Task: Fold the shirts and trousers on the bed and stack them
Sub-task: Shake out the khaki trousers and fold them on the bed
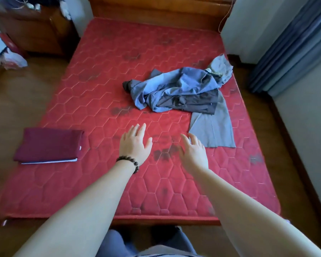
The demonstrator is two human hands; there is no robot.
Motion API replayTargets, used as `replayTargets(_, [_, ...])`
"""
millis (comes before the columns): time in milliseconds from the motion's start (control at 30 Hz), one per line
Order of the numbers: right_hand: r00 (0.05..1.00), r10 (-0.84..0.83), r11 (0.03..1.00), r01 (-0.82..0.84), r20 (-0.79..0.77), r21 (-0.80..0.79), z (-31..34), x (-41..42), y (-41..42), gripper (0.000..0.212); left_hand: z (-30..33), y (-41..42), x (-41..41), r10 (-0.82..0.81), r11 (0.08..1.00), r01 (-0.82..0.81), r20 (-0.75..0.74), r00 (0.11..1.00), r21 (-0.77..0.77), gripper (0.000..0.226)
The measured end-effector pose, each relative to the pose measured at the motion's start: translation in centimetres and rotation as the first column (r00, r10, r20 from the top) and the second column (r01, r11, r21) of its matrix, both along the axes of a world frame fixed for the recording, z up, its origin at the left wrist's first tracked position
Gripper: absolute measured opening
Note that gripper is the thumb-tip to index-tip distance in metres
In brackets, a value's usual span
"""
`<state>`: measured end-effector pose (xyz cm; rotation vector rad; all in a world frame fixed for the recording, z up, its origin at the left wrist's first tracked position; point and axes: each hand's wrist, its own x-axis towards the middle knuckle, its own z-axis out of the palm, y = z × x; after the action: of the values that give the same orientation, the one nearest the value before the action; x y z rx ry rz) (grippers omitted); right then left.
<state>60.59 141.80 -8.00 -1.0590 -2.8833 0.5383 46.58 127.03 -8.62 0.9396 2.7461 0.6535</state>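
Both the left hand (135,143) and the right hand (194,153) reach empty, fingers loosely spread; best to take the grey trousers (212,130) at centre right by their near hem.

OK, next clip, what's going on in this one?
A person stands at the foot of a red bed, sorting laundry. One maroon garment already lies folded near the bed's left edge. A crumpled pile of blue, dark and grey clothes waits on the right, unfolded. The left hand and right hand are both open and empty, stretched out over the mattress toward the pile, touching no clothing yet.
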Motion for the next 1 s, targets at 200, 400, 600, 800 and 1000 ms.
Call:
replayTargets(200, [0.999, 0.025, 0.999, -0.027, -0.048, -0.036, 0.9, 1.8, 3.7, 0.039, 1.2, 2.6, 2.1, 0.063, 0.997, -0.064, -0.045, 0.997, -0.034, 0.058])
replayTargets(400, [0.997, 0.034, 0.999, -0.037, -0.066, -0.038, -0.8, 1.4, 6.4, 0.037, 0.5, 5.4, 1.4, 0.051, 0.996, -0.055, -0.064, 0.997, -0.065, 0.059])
replayTargets(600, [0.998, -0.041, 0.999, 0.043, 0.042, -0.031, -7.7, 1.5, 11.8, 0.043, -6.1, 11.3, -0.1, -0.095, 0.984, 0.091, -0.013, 0.995, -0.156, 0.062])
replayTargets(800, [0.968, -0.206, 0.974, 0.218, 0.142, -0.069, -18.6, 3.0, 19.9, 0.053, -18.0, 20.4, -0.2, -0.254, 0.925, 0.267, 0.085, 0.964, -0.269, 0.076])
replayTargets(1000, [0.92, -0.312, 0.942, 0.331, 0.237, -0.047, -29.4, 3.2, 28.9, 0.077, -30.3, 30.5, 0.2, -0.421, 0.845, 0.432, 0.107, 0.901, -0.316, 0.095])
